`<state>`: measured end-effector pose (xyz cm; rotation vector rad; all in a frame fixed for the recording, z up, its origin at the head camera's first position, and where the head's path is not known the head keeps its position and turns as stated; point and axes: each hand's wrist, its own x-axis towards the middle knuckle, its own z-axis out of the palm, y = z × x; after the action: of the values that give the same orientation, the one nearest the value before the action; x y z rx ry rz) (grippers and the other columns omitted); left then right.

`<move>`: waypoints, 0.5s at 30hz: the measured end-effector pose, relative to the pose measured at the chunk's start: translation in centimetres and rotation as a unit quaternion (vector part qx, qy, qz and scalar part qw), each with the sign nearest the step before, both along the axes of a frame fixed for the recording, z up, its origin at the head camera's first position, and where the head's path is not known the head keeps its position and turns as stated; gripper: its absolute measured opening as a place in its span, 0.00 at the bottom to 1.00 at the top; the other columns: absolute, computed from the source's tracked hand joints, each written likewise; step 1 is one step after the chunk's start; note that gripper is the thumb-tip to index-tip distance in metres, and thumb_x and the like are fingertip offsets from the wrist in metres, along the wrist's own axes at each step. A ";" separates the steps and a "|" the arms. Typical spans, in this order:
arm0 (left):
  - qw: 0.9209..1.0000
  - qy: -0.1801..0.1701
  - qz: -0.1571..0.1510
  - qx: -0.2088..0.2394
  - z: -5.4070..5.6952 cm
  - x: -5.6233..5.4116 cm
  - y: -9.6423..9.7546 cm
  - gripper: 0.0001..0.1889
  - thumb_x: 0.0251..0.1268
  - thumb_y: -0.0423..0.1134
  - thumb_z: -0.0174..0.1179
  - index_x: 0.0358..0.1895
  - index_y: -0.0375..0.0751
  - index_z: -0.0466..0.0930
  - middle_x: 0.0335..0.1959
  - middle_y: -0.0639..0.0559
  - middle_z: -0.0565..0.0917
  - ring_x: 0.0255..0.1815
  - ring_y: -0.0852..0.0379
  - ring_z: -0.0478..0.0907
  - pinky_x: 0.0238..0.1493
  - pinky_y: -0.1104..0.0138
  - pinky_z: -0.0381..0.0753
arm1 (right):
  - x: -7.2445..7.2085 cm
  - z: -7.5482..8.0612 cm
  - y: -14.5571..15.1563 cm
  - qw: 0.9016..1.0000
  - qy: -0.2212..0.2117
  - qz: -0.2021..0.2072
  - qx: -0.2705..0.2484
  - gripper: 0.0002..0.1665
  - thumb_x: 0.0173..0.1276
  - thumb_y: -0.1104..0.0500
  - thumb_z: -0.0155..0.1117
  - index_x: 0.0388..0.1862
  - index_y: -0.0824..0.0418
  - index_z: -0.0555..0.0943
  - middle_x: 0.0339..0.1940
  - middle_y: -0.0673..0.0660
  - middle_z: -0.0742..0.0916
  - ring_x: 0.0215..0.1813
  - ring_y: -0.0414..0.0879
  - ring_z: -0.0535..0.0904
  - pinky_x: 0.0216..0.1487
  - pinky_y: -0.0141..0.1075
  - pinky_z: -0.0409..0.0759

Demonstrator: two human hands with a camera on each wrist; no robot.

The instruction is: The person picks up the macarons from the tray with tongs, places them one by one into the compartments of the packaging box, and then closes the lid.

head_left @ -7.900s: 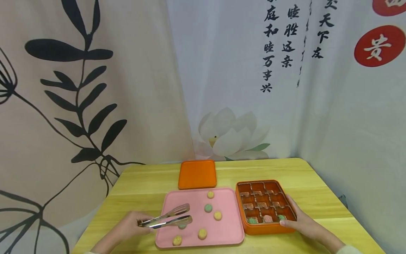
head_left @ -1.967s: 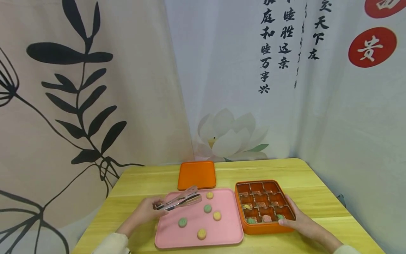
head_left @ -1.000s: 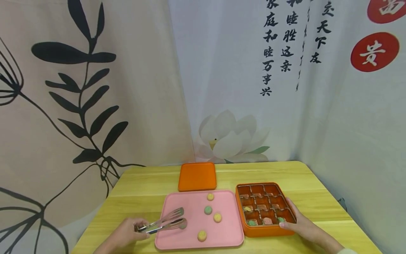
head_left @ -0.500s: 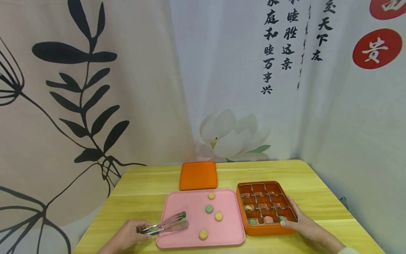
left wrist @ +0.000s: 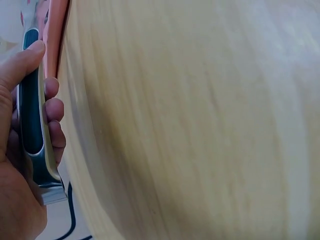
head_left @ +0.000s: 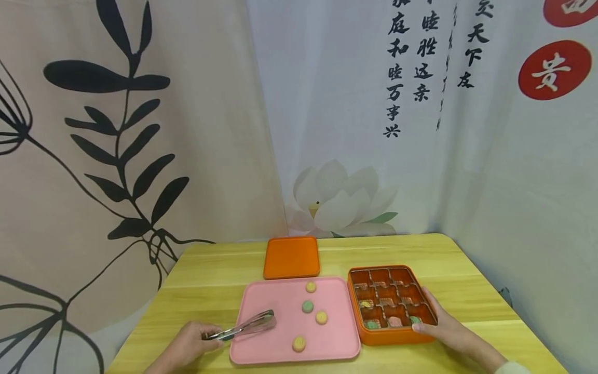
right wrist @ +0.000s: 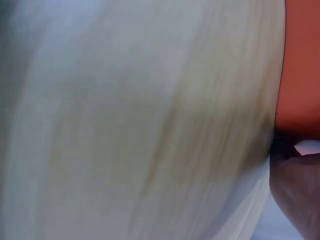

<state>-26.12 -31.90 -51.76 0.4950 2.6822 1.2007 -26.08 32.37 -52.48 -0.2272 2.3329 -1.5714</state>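
My left hand grips metal tongs, also seen as a dark-panelled handle in the left wrist view. The tongs' arms are squeezed nearly together over the left part of the pink tray; whatever is between their tips is hidden. On the tray lie a green round sweet and yellow round sweets. My right hand holds the right side of the orange divided box, thumb over its front corner. Its front row holds green, pink and green sweets; a yellow one sits in the middle-left compartment.
An orange lid lies flat behind the tray. The wooden table ends at a printed curtain at the back. A black cable hangs below the table edge in the left wrist view.
Since the oldest frame, the tray's front-left yellow sweet has gone and a yellow one appears in the box. The tongs have just narrowed over the left green sweet, now out of sight. Right hand stays.
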 end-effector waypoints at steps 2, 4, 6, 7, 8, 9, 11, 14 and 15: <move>1.000 0.001 0.000 0.001 0.0 -0.1 0.0 0.05 0.59 0.41 0.71 0.37 0.47 0.89 0.24 0.59 0.80 0.23 0.67 0.69 0.23 0.72 0.69 | -0.1 0.0 0.0 1.000 -0.001 0.000 0.000 0.59 0.75 0.53 0.58 0.78 0.59 0.21 0.77 0.74 0.35 0.75 0.76 0.43 0.67 0.66 0.56; 1.000 0.002 -0.002 0.001 0.0 -0.1 0.0 0.05 0.59 0.41 0.70 0.37 0.47 0.89 0.24 0.60 0.80 0.22 0.67 0.68 0.23 0.72 0.69 | 0.0 0.0 0.0 1.000 -0.005 0.000 0.002 0.59 0.75 0.52 0.58 0.78 0.59 0.21 0.77 0.74 0.34 0.75 0.76 0.43 0.67 0.66 0.55; 1.000 0.008 -0.005 0.000 0.0 -0.1 0.0 0.05 0.59 0.41 0.70 0.37 0.46 0.89 0.23 0.60 0.79 0.22 0.68 0.67 0.22 0.72 0.68 | 0.0 0.0 -0.1 1.000 -0.005 -0.001 0.003 0.59 0.75 0.52 0.58 0.78 0.59 0.21 0.77 0.74 0.34 0.75 0.76 0.41 0.67 0.67 0.54; 1.000 0.013 -0.007 -0.001 -0.1 -0.2 0.0 0.05 0.59 0.41 0.70 0.37 0.46 0.89 0.23 0.61 0.79 0.21 0.68 0.67 0.21 0.73 0.67 | 0.0 0.0 -0.1 1.000 -0.004 -0.001 0.005 0.59 0.75 0.52 0.58 0.78 0.59 0.21 0.77 0.74 0.34 0.75 0.76 0.41 0.67 0.68 0.54; 1.000 0.015 -0.007 -0.002 0.0 -0.2 0.0 0.05 0.59 0.41 0.70 0.37 0.46 0.89 0.22 0.61 0.78 0.21 0.69 0.66 0.21 0.73 0.67 | 0.0 0.0 -0.1 1.000 -0.002 0.000 0.005 0.59 0.75 0.52 0.58 0.78 0.59 0.22 0.77 0.74 0.34 0.75 0.76 0.41 0.67 0.68 0.54; 1.000 0.017 -0.006 -0.001 0.0 -0.2 0.0 0.05 0.59 0.41 0.70 0.37 0.46 0.89 0.22 0.61 0.78 0.21 0.69 0.66 0.20 0.73 0.67 | 0.0 0.1 -0.1 1.000 0.000 -0.001 0.006 0.60 0.75 0.52 0.58 0.78 0.59 0.22 0.77 0.74 0.34 0.75 0.76 0.41 0.67 0.67 0.54; 1.000 0.021 -0.003 -0.002 0.0 -0.2 0.0 0.05 0.59 0.41 0.70 0.37 0.46 0.89 0.22 0.61 0.78 0.20 0.69 0.66 0.20 0.73 0.66 | 0.0 0.1 -0.1 1.000 0.002 -0.001 0.008 0.60 0.75 0.52 0.58 0.78 0.59 0.22 0.77 0.75 0.35 0.75 0.76 0.43 0.67 0.66 0.55; 1.000 0.021 0.007 -0.007 0.1 -0.4 0.3 0.05 0.59 0.41 0.70 0.37 0.47 0.89 0.22 0.61 0.78 0.21 0.68 0.66 0.20 0.73 0.66 | 0.0 0.1 -0.1 1.000 0.004 -0.003 0.012 0.60 0.74 0.52 0.59 0.78 0.59 0.23 0.77 0.75 0.35 0.75 0.76 0.43 0.67 0.66 0.55; 1.000 0.020 0.010 -0.006 0.2 -0.4 0.4 0.05 0.58 0.41 0.70 0.37 0.47 0.89 0.22 0.60 0.78 0.21 0.67 0.67 0.21 0.73 0.67 | 0.0 0.1 -0.1 1.000 0.005 -0.003 0.014 0.60 0.74 0.52 0.60 0.78 0.60 0.23 0.77 0.75 0.36 0.75 0.76 0.43 0.67 0.67 0.55</move>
<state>-26.53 -31.46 -51.55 0.4962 2.7338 1.1905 -26.08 32.30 -52.37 -0.2226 2.3637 -1.5436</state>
